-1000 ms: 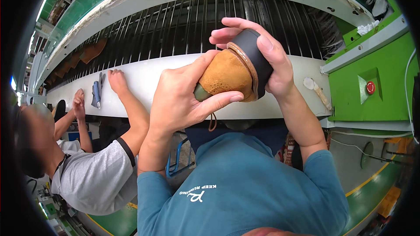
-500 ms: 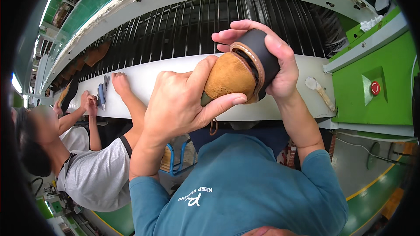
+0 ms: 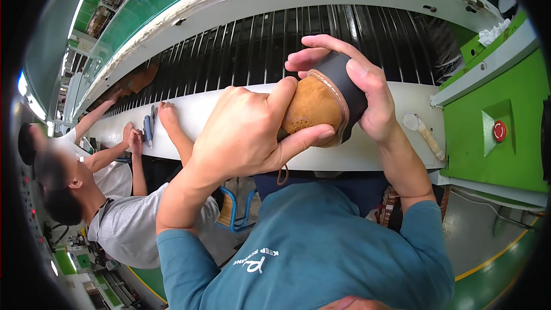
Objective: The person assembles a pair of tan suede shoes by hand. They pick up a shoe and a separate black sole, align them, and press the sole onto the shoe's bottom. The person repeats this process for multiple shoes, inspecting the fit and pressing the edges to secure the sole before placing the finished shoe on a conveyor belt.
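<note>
Above the front ledge, a shoe is held between my two hands. Its tan suede upper (image 3: 313,103) has small perforations, and the dark sole (image 3: 353,96) beside it carries a brown stitched rim. My left hand (image 3: 244,129) is closed on the suede upper, with the thumb lying along its near side. Around the sole from the right curves my right hand (image 3: 374,95), its fingers over the far side. A thin brown lace loop (image 3: 282,175) dangles below my left hand. The shoe's far side and underside are hidden.
A white ledge (image 3: 402,155) runs in front of a conveyor of dark rollers (image 3: 241,51). On the ledge's right lies a brush (image 3: 423,135), near a green machine panel with a red button (image 3: 500,131). Co-workers (image 3: 135,224) sit at left, near a blue-handled tool (image 3: 148,129).
The gap between the suede upper and the stitched rim has narrowed as both hands keep their hold. The view has shifted slightly. At left, a co-worker's arm now reaches to the rollers.
</note>
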`<state>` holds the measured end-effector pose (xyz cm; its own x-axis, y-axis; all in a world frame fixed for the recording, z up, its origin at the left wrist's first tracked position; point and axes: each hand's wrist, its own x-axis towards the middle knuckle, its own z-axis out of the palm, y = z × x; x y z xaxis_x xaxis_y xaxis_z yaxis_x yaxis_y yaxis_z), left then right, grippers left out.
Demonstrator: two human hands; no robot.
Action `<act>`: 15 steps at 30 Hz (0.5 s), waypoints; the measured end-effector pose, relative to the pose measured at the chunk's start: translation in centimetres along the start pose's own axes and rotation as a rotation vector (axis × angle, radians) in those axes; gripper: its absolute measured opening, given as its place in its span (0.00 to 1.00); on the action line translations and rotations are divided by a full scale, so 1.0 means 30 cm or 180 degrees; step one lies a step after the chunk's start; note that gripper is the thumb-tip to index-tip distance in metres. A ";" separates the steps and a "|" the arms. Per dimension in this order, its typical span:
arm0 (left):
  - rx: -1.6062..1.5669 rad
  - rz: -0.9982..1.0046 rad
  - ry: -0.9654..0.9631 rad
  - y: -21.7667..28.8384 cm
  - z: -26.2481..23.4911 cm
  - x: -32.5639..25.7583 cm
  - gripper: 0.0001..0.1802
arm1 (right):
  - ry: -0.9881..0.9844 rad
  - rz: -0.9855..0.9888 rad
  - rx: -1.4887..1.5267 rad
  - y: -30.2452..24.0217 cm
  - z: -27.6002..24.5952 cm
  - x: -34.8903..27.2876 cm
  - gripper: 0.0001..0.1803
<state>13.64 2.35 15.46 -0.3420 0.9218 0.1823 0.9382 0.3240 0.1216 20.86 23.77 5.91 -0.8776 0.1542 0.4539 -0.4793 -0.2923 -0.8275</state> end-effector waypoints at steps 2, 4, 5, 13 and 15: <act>-0.0056 0.0064 0.0082 0.007 0.005 0.010 0.44 | -0.0023 -0.0013 -0.0039 -0.009 -0.009 -0.006 0.38; -0.0125 0.0131 0.0136 0.004 0.014 0.023 0.45 | 0.0026 -0.0004 -0.0074 -0.010 -0.014 -0.007 0.38; -0.0109 0.0127 0.0166 0.006 0.018 0.019 0.45 | 0.0039 -0.0030 -0.0115 -0.010 -0.013 -0.009 0.38; -0.0659 0.0234 0.0997 -0.039 0.165 -0.118 0.51 | -0.0424 -0.0494 -0.1441 -0.061 0.054 -0.029 0.45; -0.0903 0.0392 0.1278 -0.089 0.233 -0.165 0.56 | -0.0603 -0.1007 -0.1922 -0.033 0.074 -0.029 0.42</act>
<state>13.19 -1.60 7.42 -0.2755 0.7770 0.5661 0.9406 0.0962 0.3257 22.12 21.83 7.08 -0.7060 -0.0376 0.7072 -0.6784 0.3226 -0.6601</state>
